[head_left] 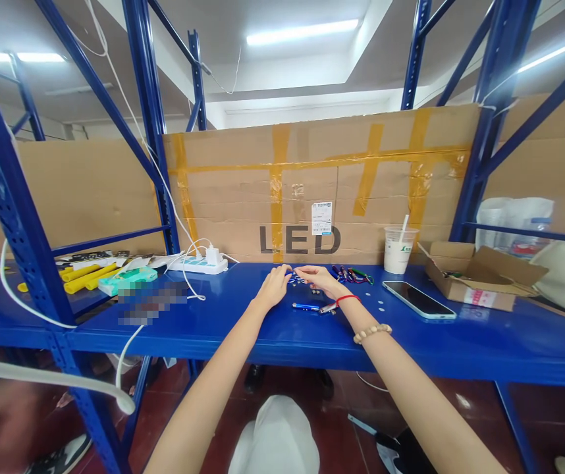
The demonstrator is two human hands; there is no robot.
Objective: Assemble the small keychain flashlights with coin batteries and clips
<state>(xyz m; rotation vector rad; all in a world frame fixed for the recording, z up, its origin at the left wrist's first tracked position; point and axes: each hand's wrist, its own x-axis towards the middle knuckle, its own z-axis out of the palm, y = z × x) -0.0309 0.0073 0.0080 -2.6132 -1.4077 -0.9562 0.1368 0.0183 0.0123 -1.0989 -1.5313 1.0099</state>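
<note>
My left hand (pixel 273 286) reaches to the back of the blue table, its fingers closed together near a small blue piece. Beside it my right hand (pixel 319 278) makes a pinch, fingertips almost meeting the left ones. What either hand grips is too small to make out. Just in front of the hands lies a slim blue metal tube (pixel 306 307). A silver-and-red small piece (pixel 328 308) sits at its right end. Behind my right hand is a pile of small shiny coloured metal pieces (pixel 349 274), red, purple and green.
A phone (pixel 419 300), a drink cup with a straw (pixel 399 250) and an open cardboard box (pixel 480 273) stand to the right. Leftward are a white power strip (pixel 197 263), a turquoise pack (pixel 127 280) and yellow tubes (pixel 89 276). Cardboard (pixel 233 191) walls the back; blue posts (pixel 149 125) flank the table.
</note>
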